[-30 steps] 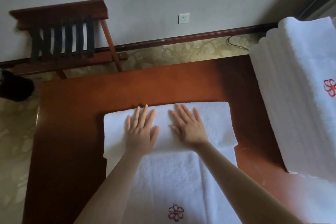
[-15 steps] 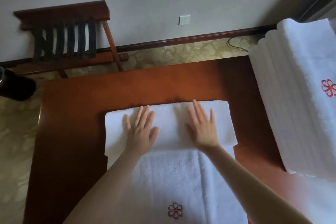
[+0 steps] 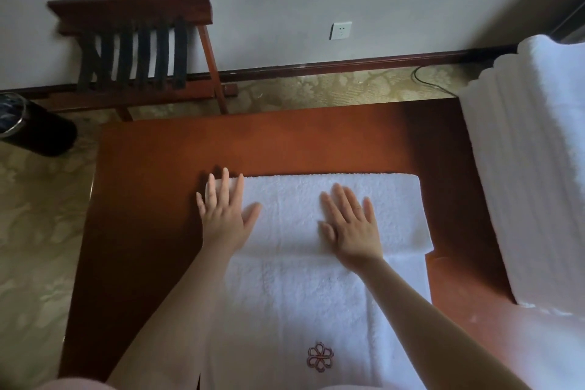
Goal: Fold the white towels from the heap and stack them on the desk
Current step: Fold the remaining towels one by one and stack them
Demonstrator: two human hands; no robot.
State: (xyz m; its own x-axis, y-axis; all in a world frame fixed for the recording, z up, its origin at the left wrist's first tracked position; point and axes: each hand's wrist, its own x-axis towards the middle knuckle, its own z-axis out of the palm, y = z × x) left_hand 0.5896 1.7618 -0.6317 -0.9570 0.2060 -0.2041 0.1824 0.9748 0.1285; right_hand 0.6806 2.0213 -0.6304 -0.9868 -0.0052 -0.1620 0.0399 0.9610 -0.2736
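White terry covers the middle of the desk [image 3: 285, 142]: one towel [image 3: 316, 288] lies flat there, its far end folded back toward the person into a thick band across its width, and its near end runs out of view at the bottom edge. One flower [image 3: 319, 357] is stitched in red on the near part. At the right end of the desk stands one stack [image 3: 531, 184] of folded white towels, well apart from the towel; its rounded layer edges face the camera, too many and too soft to count surely. Two bare hands are in view, both palm down on the folded band with fingers straight and spread, gripping nothing. The left hand [image 3: 223, 212] lies at the band's left end, its fingertips reaching the far edge and its little finger over the towel's left side, its thumb pointing inward. The right hand [image 3: 351, 225] lies right of the band's middle, its heel at the band's near edge. Both forearms come up from the bottom corners, slanting inward. Beyond the desk, on patterned carpet, stand one wooden rack [image 3: 139, 51] with black straps and one dark bin [image 3: 34, 127]; the wall bears one socket [image 3: 340, 30], and one cable [image 3: 427, 79] curls on the floor.
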